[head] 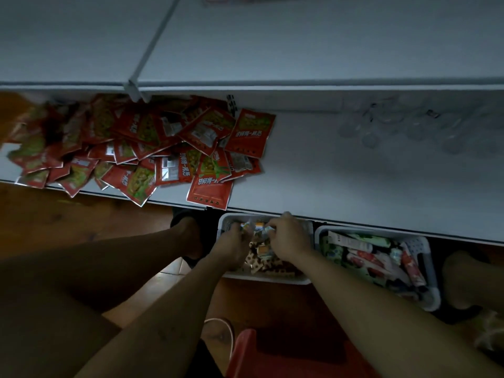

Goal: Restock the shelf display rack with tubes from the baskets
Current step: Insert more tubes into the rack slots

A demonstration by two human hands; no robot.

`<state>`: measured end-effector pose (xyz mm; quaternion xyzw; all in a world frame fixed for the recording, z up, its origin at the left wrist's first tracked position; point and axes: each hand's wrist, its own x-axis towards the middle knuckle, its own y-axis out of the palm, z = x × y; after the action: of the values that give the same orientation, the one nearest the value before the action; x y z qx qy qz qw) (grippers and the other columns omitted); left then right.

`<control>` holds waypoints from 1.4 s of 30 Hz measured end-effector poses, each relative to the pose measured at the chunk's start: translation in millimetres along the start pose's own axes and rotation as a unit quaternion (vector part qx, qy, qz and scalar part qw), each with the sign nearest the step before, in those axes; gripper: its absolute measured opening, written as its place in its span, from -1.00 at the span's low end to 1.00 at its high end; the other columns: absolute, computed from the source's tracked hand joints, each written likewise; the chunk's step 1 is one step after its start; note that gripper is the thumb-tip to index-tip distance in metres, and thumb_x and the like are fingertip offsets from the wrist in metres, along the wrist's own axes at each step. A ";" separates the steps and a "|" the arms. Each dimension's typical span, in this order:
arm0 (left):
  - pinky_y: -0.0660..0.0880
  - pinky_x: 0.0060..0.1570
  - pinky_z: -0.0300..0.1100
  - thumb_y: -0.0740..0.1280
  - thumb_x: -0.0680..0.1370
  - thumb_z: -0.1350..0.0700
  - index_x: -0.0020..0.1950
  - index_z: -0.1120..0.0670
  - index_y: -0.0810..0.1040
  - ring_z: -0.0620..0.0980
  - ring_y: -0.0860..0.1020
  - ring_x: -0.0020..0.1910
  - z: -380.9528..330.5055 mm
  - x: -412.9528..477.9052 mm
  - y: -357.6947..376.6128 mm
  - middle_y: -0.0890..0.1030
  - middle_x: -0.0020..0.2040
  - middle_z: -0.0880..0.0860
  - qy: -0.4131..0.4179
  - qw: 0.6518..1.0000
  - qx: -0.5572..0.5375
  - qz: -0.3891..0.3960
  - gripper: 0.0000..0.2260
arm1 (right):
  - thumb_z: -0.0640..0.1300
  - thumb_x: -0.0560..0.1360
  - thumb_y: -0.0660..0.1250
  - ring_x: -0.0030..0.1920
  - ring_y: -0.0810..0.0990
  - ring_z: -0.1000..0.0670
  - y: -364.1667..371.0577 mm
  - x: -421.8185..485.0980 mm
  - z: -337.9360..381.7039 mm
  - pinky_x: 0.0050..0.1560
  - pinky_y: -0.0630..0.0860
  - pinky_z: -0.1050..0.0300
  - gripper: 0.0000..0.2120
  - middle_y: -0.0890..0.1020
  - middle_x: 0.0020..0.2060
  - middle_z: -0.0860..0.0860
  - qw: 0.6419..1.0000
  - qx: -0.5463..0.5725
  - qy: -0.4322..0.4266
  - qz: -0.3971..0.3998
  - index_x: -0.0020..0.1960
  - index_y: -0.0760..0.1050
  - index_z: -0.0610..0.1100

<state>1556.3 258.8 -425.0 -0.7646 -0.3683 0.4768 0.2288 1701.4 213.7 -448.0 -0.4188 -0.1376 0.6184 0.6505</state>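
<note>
Both hands have a grip on small packets (pixel 253 227): my left hand (pixel 231 242) and right hand (pixel 290 238) sit close together inside the left white basket (pixel 266 279) on the floor (pixel 54 214), fingers pinched round them. The shelf (pixel 327 165) has its front edge jutting over the far ends of both baskets, so it's kinda in the way. Up on it there's a messy heap of red sachets (pixel 152 143), a few hanging off the edge, plus some blurry clear plastic bits (pixel 409 126) off to the right. The right white basket (pixel 433 268), just beside the left one, holds the tubes (pixel 368 260). They lie flat in a jumble, mostly slanting far-left to near-right; can't tell which ends are caps.
</note>
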 end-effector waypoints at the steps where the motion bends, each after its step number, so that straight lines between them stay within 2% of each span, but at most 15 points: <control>1: 0.47 -0.01 -0.03 0.11 0.63 -0.07 0.24 0.20 0.35 0.24 0.54 0.08 -4.2 -7.2 -7.4 0.55 0.12 0.25 0.019 1.000 -0.012 -0.014 -0.64 | -0.14 0.56 0.28 0.02 0.53 -0.09 -6.3 -5.7 4.6 -0.06 0.47 0.12 -0.83 0.49 0.07 -0.07 1.000 0.009 -0.009 -0.015 0.10 0.60 -0.07; 4: 0.54 -0.01 0.03 0.19 0.60 -0.12 0.18 0.13 0.39 0.14 0.58 -0.01 -16.1 -16.9 -30.8 0.59 0.05 0.17 0.041 0.998 -0.050 -0.001 -0.65 | -0.08 0.60 0.19 -0.16 0.49 -0.04 -23.1 -13.4 16.4 -0.20 0.38 0.13 -0.79 0.58 -0.04 -0.10 0.997 0.065 -0.020 -0.036 0.04 0.56 -0.13; 7: 0.55 -0.19 -0.04 0.33 0.55 -0.02 0.08 0.13 0.49 0.09 0.60 -0.14 -29.5 -29.6 -63.6 0.62 -0.08 0.14 0.069 0.996 -0.061 0.019 -0.75 | -0.08 0.62 0.19 -0.29 0.37 0.03 -48.8 -24.4 34.0 -0.23 0.27 0.16 -0.80 0.50 -0.23 0.02 0.993 0.107 -0.028 -0.051 -0.02 0.49 -0.18; 9: 0.60 -0.20 0.05 0.42 0.49 0.05 0.02 0.13 0.54 0.12 0.62 -0.22 -37.9 -38.1 -91.8 0.64 -0.14 0.16 0.097 0.992 -0.083 0.012 -0.79 | -0.07 0.61 0.21 -0.34 0.41 0.08 -71.0 -28.9 48.7 -0.28 0.34 0.12 -0.78 0.47 -0.32 0.03 0.991 0.117 -0.048 -0.047 -0.13 0.44 -0.19; 11: 0.60 -0.12 0.11 0.45 0.46 0.04 -0.07 0.12 0.56 0.15 0.62 -0.18 -48.8 -48.2 -124.5 0.63 -0.15 0.15 0.138 0.989 -0.059 -0.021 -0.82 | -0.09 0.61 0.23 -0.30 0.57 0.02 -95.9 -32.5 66.5 -0.28 0.54 0.04 -0.77 0.56 -0.28 -0.09 0.984 0.165 -0.053 -0.038 -0.10 0.50 -0.23; 14: 0.55 -0.20 0.00 0.41 0.48 0.07 -0.13 0.15 0.55 0.09 0.57 -0.27 -69.5 -66.0 -175.4 0.57 -0.22 0.15 0.195 0.976 -0.082 -0.050 -0.84 | -0.16 0.61 0.20 -0.34 0.61 0.01 -136.8 -44.4 99.6 -0.33 0.60 0.13 -0.79 0.59 -0.26 -0.18 0.971 0.225 -0.069 -0.048 -0.05 0.48 -0.30; 16: 0.47 -0.26 -0.07 0.39 0.47 0.07 -0.15 0.12 0.55 -0.01 0.51 -0.31 -86.7 -77.9 -204.5 0.55 -0.27 0.09 0.244 0.961 -0.115 -0.067 -0.88 | -0.14 0.60 0.19 -0.33 0.61 -0.10 -163.1 -50.0 120.9 -0.31 0.61 0.02 -0.79 0.57 -0.26 -0.25 0.965 0.225 -0.115 -0.072 -0.05 0.45 -0.30; 20: 0.42 -0.29 -0.11 0.36 0.52 0.07 -0.23 0.10 0.47 -0.04 0.45 -0.35 -126.5 -91.4 -245.3 0.49 -0.33 0.05 0.317 0.930 -0.122 -0.144 -0.82 | -0.10 0.50 0.28 -0.28 0.59 -0.30 -217.4 -52.8 164.0 -0.27 0.57 -0.27 -0.84 0.57 -0.30 -0.27 0.957 0.175 -0.187 -0.139 -0.13 0.45 -0.21; 24: 0.58 -0.08 0.07 0.40 0.48 -0.08 -0.05 0.04 0.60 0.07 0.64 -0.16 -155.3 -89.5 -282.4 0.67 -0.15 0.09 0.379 0.892 -0.190 -0.153 -0.79 | -0.20 0.48 0.39 -0.29 0.64 -0.09 -271.9 -48.2 203.9 -0.30 0.63 -0.07 -0.94 0.62 -0.21 -0.15 0.949 0.175 -0.219 -0.144 -0.10 0.52 -0.16; 26: 0.58 0.00 0.13 0.43 0.47 -0.04 -0.01 0.04 0.61 0.07 0.66 -0.08 -163.9 -83.9 -301.5 0.69 -0.10 0.08 0.395 0.874 -0.239 -0.150 -0.81 | -0.18 0.51 0.38 -0.25 0.64 -0.06 -296.1 -41.8 219.5 -0.30 0.63 0.06 -0.96 0.63 -0.17 -0.13 0.949 0.168 -0.228 -0.139 -0.07 0.53 -0.12; 30: 0.58 -0.08 0.05 0.44 0.47 0.12 -0.08 0.07 0.61 0.05 0.64 -0.15 -183.2 -71.2 -336.9 0.68 -0.12 0.11 0.411 0.843 -0.289 -0.193 -0.93 | -0.11 0.52 0.38 -0.25 0.68 -0.03 -339.3 -22.8 246.5 -0.30 0.63 0.06 -0.90 0.67 -0.19 -0.12 0.948 0.114 -0.243 -0.171 -0.05 0.55 -0.14; 34: 0.63 -0.13 -0.11 0.43 0.48 0.19 -0.03 0.15 0.59 -0.01 0.66 -0.18 -197.5 -50.0 -370.3 0.66 -0.10 0.09 0.412 0.824 -0.306 -0.239 -0.89 | -0.05 0.50 0.40 -0.27 0.68 -0.02 -372.2 1.7 274.7 -0.20 0.63 -0.08 -0.84 0.67 -0.28 -0.05 0.941 0.000 -0.250 -0.229 -0.12 0.55 -0.14; 36: 0.64 -0.12 -0.05 0.42 0.47 0.24 0.01 0.18 0.56 -0.01 0.66 -0.15 -202.8 -32.3 -383.2 0.64 -0.08 0.09 0.415 0.818 -0.304 -0.257 -0.86 | -0.04 0.52 0.37 -0.27 0.64 -0.03 -384.1 16.9 287.5 -0.20 0.60 -0.04 -0.83 0.65 -0.25 -0.04 0.937 -0.048 -0.244 -0.244 -0.11 0.55 -0.15; 40: 0.62 -0.12 0.06 0.44 0.44 0.23 -0.08 0.09 0.56 -0.02 0.66 -0.18 -206.0 13.0 -400.1 0.65 -0.14 0.05 0.413 0.821 -0.272 -0.284 -0.88 | -0.02 0.52 0.36 -0.29 0.49 0.08 -392.1 52.7 309.1 -0.38 0.34 0.21 -0.89 0.56 -0.23 0.03 0.919 -0.151 -0.249 -0.266 -0.10 0.53 -0.06; 42: 0.62 -0.12 0.05 0.46 0.44 0.20 -0.11 0.07 0.55 -0.01 0.66 -0.20 -205.5 33.8 -404.9 0.65 -0.16 0.05 0.415 0.821 -0.267 -0.287 -0.89 | -0.04 0.50 0.37 -0.22 0.53 0.01 -388.6 72.2 316.4 -0.31 0.42 0.18 -0.85 0.60 -0.18 -0.02 0.913 -0.171 -0.255 -0.270 -0.03 0.59 -0.11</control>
<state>1610.3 538.2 -69.5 -0.7813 -0.5542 -0.0896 0.2727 1762.9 443.6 -1.1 -0.2988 -0.5103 0.4722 0.6537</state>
